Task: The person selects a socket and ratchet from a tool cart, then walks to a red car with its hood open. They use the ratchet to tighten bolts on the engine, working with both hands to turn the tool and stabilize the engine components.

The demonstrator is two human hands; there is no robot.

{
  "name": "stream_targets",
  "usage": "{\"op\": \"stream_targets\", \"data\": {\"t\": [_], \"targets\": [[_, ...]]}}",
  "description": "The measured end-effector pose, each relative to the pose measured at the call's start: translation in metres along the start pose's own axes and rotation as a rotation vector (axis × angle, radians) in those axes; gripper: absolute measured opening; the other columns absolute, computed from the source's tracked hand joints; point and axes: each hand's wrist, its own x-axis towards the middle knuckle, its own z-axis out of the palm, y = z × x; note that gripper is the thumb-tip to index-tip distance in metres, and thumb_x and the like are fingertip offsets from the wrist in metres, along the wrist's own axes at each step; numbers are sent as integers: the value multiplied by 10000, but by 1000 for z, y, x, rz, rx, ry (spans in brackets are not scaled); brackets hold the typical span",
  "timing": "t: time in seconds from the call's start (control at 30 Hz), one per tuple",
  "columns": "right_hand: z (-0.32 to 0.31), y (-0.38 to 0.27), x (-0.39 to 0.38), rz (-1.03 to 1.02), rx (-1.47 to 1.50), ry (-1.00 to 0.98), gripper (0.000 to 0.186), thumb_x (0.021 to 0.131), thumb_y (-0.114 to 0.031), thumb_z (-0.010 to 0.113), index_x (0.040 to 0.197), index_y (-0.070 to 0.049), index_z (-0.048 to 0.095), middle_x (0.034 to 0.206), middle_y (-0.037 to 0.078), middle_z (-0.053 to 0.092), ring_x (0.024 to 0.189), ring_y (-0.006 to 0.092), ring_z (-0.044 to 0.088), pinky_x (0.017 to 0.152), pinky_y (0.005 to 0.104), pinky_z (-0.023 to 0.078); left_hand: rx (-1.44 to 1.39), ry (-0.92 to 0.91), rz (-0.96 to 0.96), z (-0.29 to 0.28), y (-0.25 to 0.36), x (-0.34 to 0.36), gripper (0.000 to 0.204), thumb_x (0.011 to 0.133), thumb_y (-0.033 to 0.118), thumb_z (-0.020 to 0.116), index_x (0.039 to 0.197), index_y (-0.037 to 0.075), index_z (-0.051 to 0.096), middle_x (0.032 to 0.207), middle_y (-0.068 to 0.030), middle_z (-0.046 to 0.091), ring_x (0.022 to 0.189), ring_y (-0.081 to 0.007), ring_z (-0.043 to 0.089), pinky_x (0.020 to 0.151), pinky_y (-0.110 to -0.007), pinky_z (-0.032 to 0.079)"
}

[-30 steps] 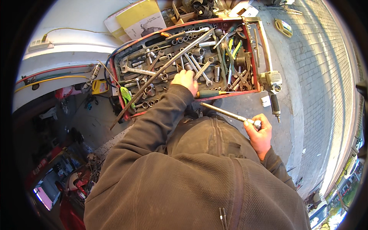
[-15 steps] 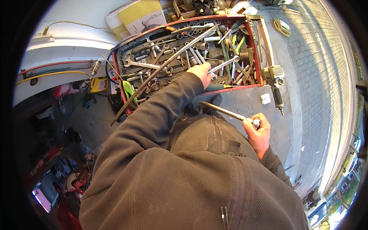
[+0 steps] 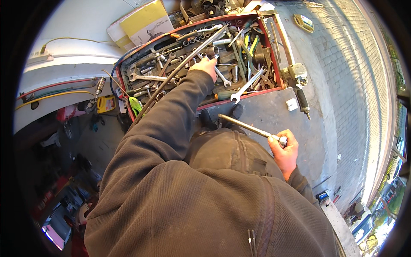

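Note:
My left hand point(image 3: 204, 68) reaches into a red-rimmed toolbox point(image 3: 281, 73) crowded with wrenches and sockets. It touches tools beside a long steel bar point(image 3: 192, 56) lying diagonally across the box; its fingertips are hidden. A combination wrench point(image 3: 223, 76) lies just below that hand, and a larger wrench point(image 3: 248, 86) rests slanting over the front rim. My right hand point(image 3: 284, 152) is closed round the head end of a long metal ratchet point(image 3: 244, 126), whose shaft points left, below the box.
An air impact tool point(image 3: 294, 75) hangs at the box's right end. A white block point(image 3: 292, 104) lies below it. Folders point(image 3: 145, 23) stand behind the box. Hoses point(image 3: 55, 93) run along the left wall. My shoes point(image 3: 237, 110) show beneath the ratchet.
The larger wrench has shifted to lie over the front rim. My left hand moved right, then back left and farther into the tools. The box sits slightly higher and farther left in view.

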Motion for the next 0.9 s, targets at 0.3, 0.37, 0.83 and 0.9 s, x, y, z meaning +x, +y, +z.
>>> {"op": "stream_targets", "data": {"t": [0.3,0.37,0.83,0.9], "targets": [[-24,8,5,24,1,-17,256,969,-146,859,931,-83,614,791,-98,500,721,21,430,626,238,360,483,-28,378,-28,2,44,234,982,186,686,1196,162,778,1241,-111,708,1227,-312,697,1000,-488,542],[-30,7,7,13,10,-23,253,969,-143,856,932,-83,613,790,-97,504,713,21,432,619,240,361,560,6,420,-30,5,51,175,948,200,710,1087,182,813,1256,-54,680,1295,-256,617,1053,-513,463],[-66,30,3,1,46,97,277,958,-149,860,911,-90,594,780,-90,469,718,33,411,624,255,360,520,126,510,-34,-11,68,291,908,146,721,1191,191,769,1437,-61,591,1498,-312,450,1210,-775,326],[-62,30,-2,0,56,116,279,956,-149,862,908,-89,594,785,-88,471,720,34,410,627,255,360,524,63,515,-31,-9,63,259,904,151,727,1154,164,791,1528,-88,543,1531,-331,422,1217,-810,285]]}}
